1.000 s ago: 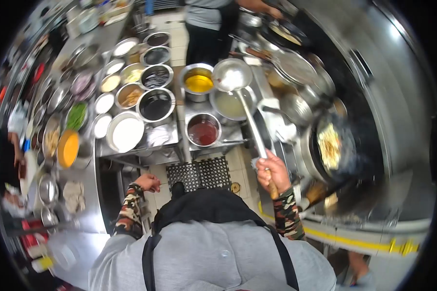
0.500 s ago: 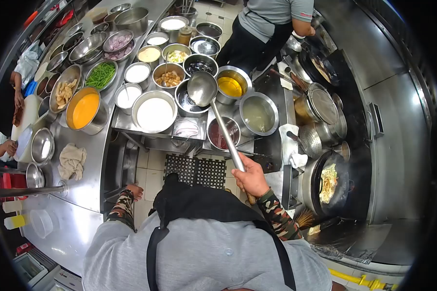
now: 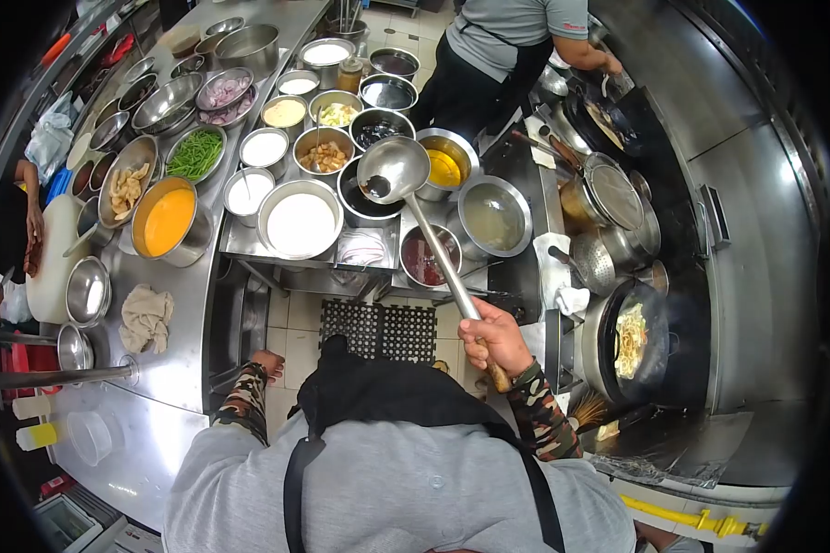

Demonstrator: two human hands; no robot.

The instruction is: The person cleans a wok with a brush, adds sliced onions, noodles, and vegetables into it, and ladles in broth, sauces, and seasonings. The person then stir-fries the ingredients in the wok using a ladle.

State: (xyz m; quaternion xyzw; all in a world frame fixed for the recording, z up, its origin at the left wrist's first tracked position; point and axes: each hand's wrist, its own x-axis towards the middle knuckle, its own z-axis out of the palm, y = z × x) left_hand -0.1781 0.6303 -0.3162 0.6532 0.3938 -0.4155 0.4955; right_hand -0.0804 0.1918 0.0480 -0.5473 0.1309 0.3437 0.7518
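My right hand (image 3: 496, 343) is wrapped round the wooden-ended handle of a long metal ladle (image 3: 398, 171). The ladle's bowl hangs over the pots, near one of dark liquid (image 3: 360, 195) and one of yellow oil (image 3: 444, 166), with a small dark patch inside it. Below the ladle's handle is a pot of red sauce (image 3: 426, 258). My left hand (image 3: 269, 363) hangs low beside the steel counter, touching nothing visible; its fingers look loosely curled, too small to read clearly. A wok (image 3: 631, 341) with shredded food stands on the right.
Pots of white liquid (image 3: 301, 221), orange sauce (image 3: 166, 221) and green vegetables (image 3: 195, 153) stand on the left and middle counters. A co-worker (image 3: 507, 46) stands ahead by another wok. Another person's arm (image 3: 33, 217) shows at the far left. A cloth (image 3: 146, 317) lies on the left counter.
The view has swung and steadied. The ladle has moved from over the yellow oil and cloudy liquid pots to near the dark liquid, still in my right hand. The co-worker's arm now reaches farther forward.
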